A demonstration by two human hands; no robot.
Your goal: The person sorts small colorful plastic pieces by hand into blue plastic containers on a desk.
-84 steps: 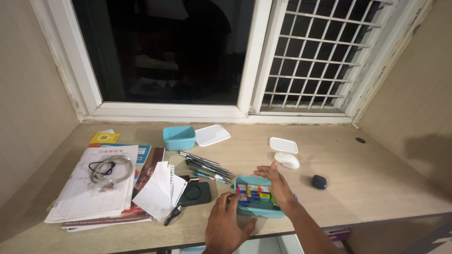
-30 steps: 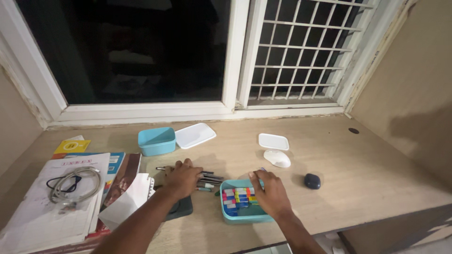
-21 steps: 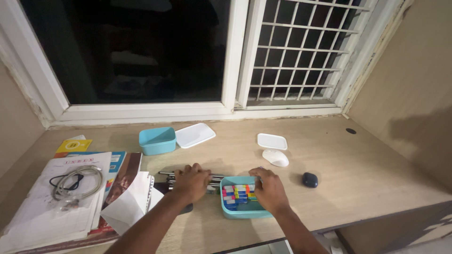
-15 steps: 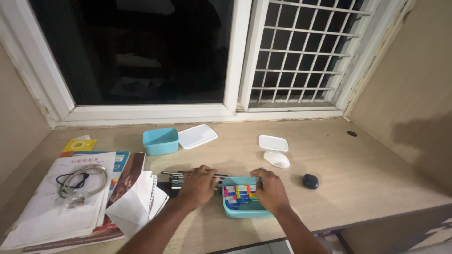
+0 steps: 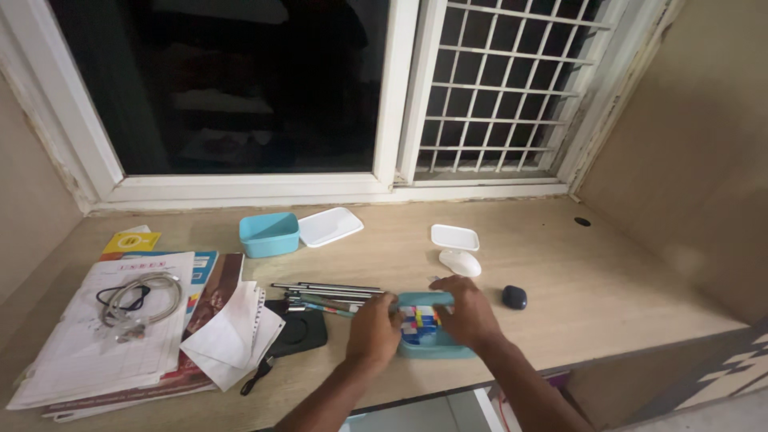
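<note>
From the head view, both hands are at the teal box (image 5: 428, 346) near the desk's (image 5: 624, 296) front edge: the left hand (image 5: 374, 332) cups its left wall, while the right hand (image 5: 468, 314) lies over its right side and the coloured blocks (image 5: 418, 322) inside. Whether either hand pinches a block, I cannot tell. This looks like the block-arranging step; the pens (image 5: 332, 296) lie just left, so care is needed not to knock them.

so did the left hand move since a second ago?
Yes. The left hand went right, off the pens, and now sits against the teal box of coloured blocks, opposite the right hand.
</note>
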